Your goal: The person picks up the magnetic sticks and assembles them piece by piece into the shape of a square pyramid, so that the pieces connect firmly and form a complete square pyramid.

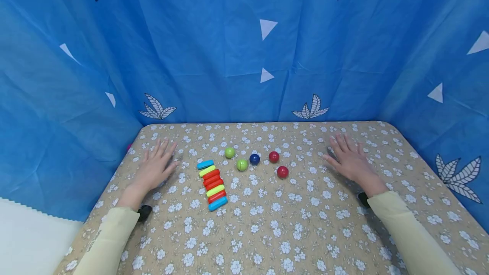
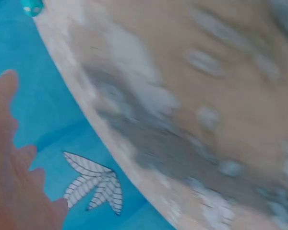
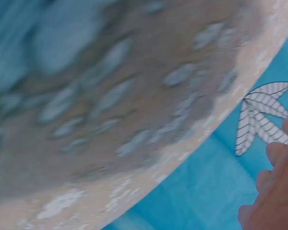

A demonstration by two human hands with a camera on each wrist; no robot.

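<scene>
My left hand (image 1: 154, 169), palm down with fingers spread, is over the left part of the flowered table and holds nothing. Just right of it lies a slanted row of short rounded sticks (image 1: 213, 183) in blue, yellow and red. Beyond the row are two green balls (image 1: 242, 164), a dark blue ball (image 1: 254, 159) and two red balls (image 1: 282, 172). Over on the right side, my right hand (image 1: 351, 160) also has its fingers spread and is apart from every object. Each wrist view catches only part of its hand at the edge, with no object in it.
The table (image 1: 263, 241) has a beige flowered cover. Blue curtains (image 1: 229, 54) with white leaves hang behind it and on both sides. A small pink thing (image 1: 129, 147) shows at the left table edge, and a teal thing (image 2: 32, 6) in the left wrist view.
</scene>
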